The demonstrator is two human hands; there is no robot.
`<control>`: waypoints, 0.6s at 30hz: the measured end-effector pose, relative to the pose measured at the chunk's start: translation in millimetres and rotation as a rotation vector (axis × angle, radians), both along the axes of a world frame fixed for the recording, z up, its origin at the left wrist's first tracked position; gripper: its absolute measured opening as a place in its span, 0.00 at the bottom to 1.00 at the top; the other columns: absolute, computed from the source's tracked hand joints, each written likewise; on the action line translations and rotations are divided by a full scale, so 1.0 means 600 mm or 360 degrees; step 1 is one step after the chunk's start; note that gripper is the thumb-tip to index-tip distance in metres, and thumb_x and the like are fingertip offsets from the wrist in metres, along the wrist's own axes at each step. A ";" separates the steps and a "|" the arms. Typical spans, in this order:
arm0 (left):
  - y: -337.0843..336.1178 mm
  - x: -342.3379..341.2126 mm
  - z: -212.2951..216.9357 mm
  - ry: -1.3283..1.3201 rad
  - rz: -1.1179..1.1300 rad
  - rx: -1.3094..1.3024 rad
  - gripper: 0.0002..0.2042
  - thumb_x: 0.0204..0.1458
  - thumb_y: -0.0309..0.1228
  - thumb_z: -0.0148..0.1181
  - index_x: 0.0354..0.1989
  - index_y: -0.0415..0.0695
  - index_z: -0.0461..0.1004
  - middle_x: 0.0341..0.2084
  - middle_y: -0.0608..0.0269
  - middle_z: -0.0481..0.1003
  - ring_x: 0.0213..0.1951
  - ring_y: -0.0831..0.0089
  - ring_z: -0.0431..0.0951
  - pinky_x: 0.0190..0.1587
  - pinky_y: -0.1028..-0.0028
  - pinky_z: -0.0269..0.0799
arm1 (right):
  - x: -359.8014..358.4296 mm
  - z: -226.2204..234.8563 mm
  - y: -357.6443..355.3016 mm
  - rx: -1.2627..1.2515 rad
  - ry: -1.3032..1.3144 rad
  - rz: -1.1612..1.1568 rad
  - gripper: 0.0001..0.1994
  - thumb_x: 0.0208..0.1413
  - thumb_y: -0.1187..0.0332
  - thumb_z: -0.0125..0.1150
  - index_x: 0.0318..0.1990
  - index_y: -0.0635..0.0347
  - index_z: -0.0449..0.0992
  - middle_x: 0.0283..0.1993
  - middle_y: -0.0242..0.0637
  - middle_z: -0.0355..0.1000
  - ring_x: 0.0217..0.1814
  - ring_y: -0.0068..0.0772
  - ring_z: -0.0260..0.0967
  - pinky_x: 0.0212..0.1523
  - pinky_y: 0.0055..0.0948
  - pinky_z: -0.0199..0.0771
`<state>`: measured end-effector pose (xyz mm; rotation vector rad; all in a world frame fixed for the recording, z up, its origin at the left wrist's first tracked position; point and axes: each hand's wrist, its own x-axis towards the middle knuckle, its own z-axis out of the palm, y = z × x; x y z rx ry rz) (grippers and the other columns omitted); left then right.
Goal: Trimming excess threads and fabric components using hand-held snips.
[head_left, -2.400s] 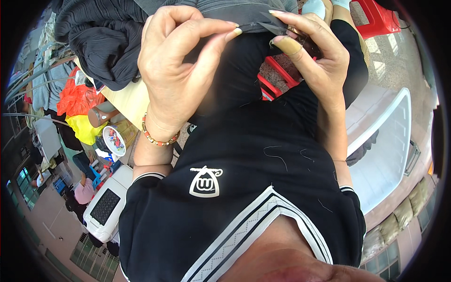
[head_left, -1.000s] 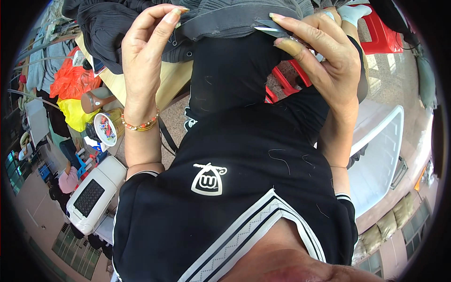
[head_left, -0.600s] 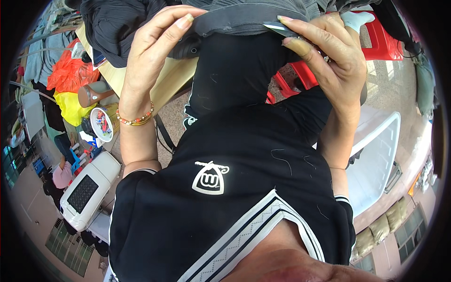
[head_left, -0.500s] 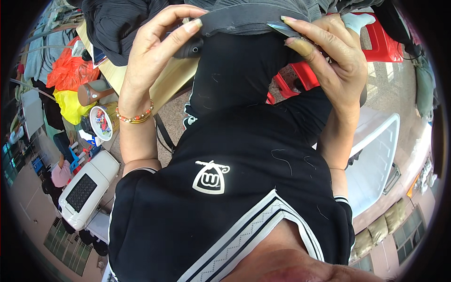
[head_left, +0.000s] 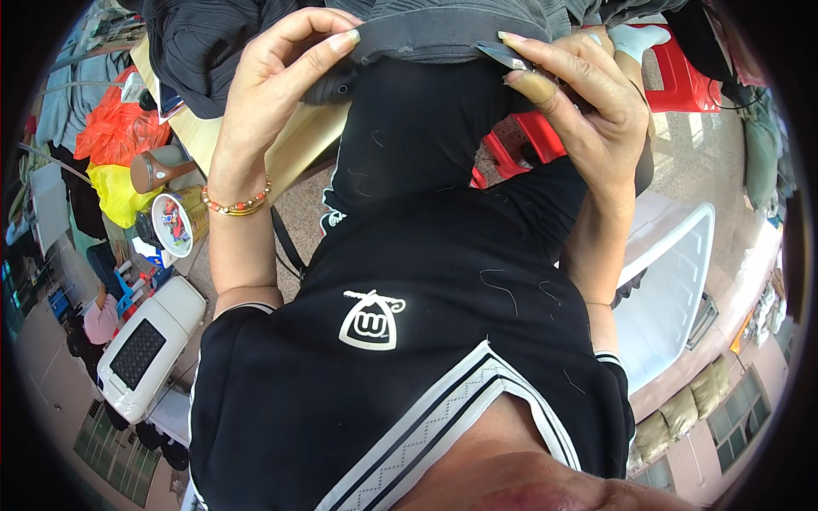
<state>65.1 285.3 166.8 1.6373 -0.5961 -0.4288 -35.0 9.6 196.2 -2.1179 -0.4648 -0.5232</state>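
A dark grey garment lies across my lap at the top of the view, its smooth band stretched between my hands. My left hand pinches the band's left end between thumb and fingers. In my right hand is a pair of thread snips, the pointed steel blades showing between thumb and forefinger and touching the band's lower edge. Their handle is hidden in my palm. A tan covering wraps my right thumb.
A pale wooden tabletop at the left carries more dark pleated cloth. Beyond its edge are red and yellow plastic bags and a tub of small colourful pieces. Right are a red stool and a clear plastic bin.
The whole view has shifted slightly, so most things sit a little further left. My grip on the band and the snips looks the same, with the blades still at the band's edge.
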 end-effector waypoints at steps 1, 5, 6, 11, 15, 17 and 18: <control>0.000 0.000 0.000 -0.0003 -0.0003 -0.0007 0.05 0.58 0.27 0.54 0.38 0.39 0.75 0.43 0.63 0.74 0.46 0.79 0.71 0.52 0.79 0.63 | 0.000 -0.001 0.000 0.0043 0.0010 0.0009 0.17 0.40 0.74 0.71 0.42 0.62 0.81 0.27 0.32 0.70 0.31 0.23 0.63 0.31 0.21 0.59; 0.001 0.002 0.002 -0.0056 -0.0034 -0.0017 0.05 0.58 0.27 0.55 0.39 0.40 0.74 0.44 0.63 0.74 0.46 0.79 0.71 0.52 0.79 0.63 | 0.003 -0.003 -0.006 -0.0040 -0.0079 0.0065 0.16 0.43 0.77 0.69 0.43 0.61 0.81 0.27 0.31 0.68 0.27 0.19 0.64 0.26 0.19 0.61; 0.000 -0.001 0.006 -0.0058 -0.0027 -0.0017 0.05 0.58 0.27 0.55 0.39 0.40 0.74 0.44 0.63 0.74 0.46 0.79 0.71 0.52 0.79 0.63 | 0.003 -0.004 -0.008 -0.0038 -0.0094 0.0040 0.16 0.43 0.77 0.69 0.43 0.61 0.81 0.27 0.31 0.68 0.26 0.19 0.64 0.26 0.19 0.61; 0.013 -0.004 0.017 0.0122 0.0113 -0.0223 0.09 0.59 0.26 0.53 0.45 0.37 0.72 0.40 0.65 0.73 0.44 0.82 0.71 0.50 0.82 0.63 | 0.000 0.011 0.004 0.0023 -0.0103 0.0022 0.17 0.42 0.78 0.69 0.43 0.61 0.81 0.26 0.31 0.68 0.26 0.20 0.64 0.25 0.19 0.61; 0.017 -0.010 0.038 0.0088 0.0025 -0.0278 0.10 0.60 0.26 0.52 0.47 0.36 0.71 0.39 0.67 0.72 0.43 0.83 0.70 0.49 0.82 0.63 | 0.001 0.024 0.023 -0.0140 -0.0123 0.0022 0.18 0.39 0.75 0.71 0.43 0.64 0.80 0.27 0.33 0.70 0.29 0.24 0.63 0.29 0.21 0.59; 0.020 -0.006 0.037 0.0078 0.0016 -0.0223 0.10 0.60 0.26 0.52 0.47 0.36 0.71 0.39 0.66 0.73 0.43 0.83 0.71 0.49 0.82 0.63 | 0.006 0.034 0.029 -0.0235 -0.0079 0.0100 0.19 0.39 0.76 0.70 0.44 0.63 0.80 0.27 0.32 0.69 0.28 0.23 0.63 0.28 0.20 0.58; 0.019 -0.003 0.033 0.0071 0.0001 -0.0178 0.10 0.60 0.27 0.52 0.47 0.36 0.71 0.39 0.66 0.73 0.43 0.83 0.71 0.50 0.81 0.64 | 0.005 0.032 0.030 -0.0240 -0.0073 0.0084 0.19 0.39 0.76 0.70 0.44 0.63 0.80 0.27 0.32 0.69 0.28 0.23 0.63 0.28 0.20 0.58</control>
